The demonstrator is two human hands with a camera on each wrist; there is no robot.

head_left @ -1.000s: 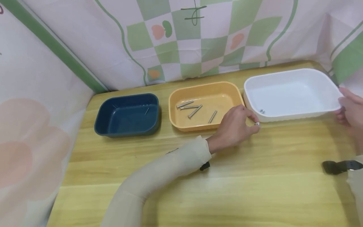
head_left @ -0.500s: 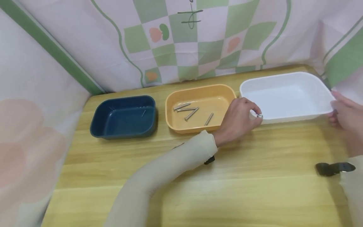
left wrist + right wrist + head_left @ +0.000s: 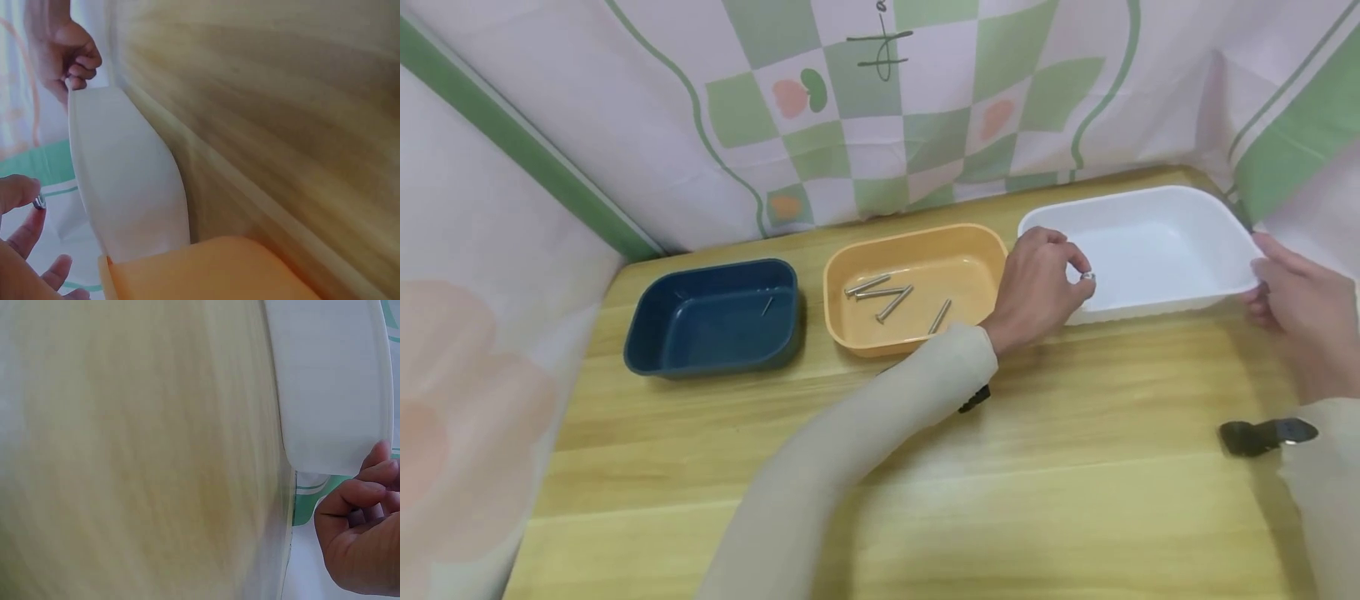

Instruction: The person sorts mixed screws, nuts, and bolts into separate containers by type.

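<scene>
My left hand (image 3: 1037, 283) pinches a small silver nut (image 3: 1087, 277) between thumb and forefinger, over the left end of the white tray (image 3: 1150, 309). In the left wrist view the nut (image 3: 39, 201) shows at the fingertips, with the other fingers spread loosely. At the tray's right end my right hand (image 3: 1311, 304) grips the rim. The right wrist view shows its fingers (image 3: 378, 456) at the corner of the white wall. Part of the tray's floor is hidden behind my left hand.
Left of the white tray stands a yellow tray (image 3: 917, 343) with several metal bolts (image 3: 895, 303). Farther left is a dark blue tray (image 3: 711, 367) holding one small thin screw (image 3: 767, 306). All stand on a wooden table (image 3: 1037, 483) before a patterned curtain (image 3: 872, 125).
My left hand has risen with the nut from in front of the white tray to over its left end. The right hand keeps its grip on the rim. The head view has shifted slightly.
</scene>
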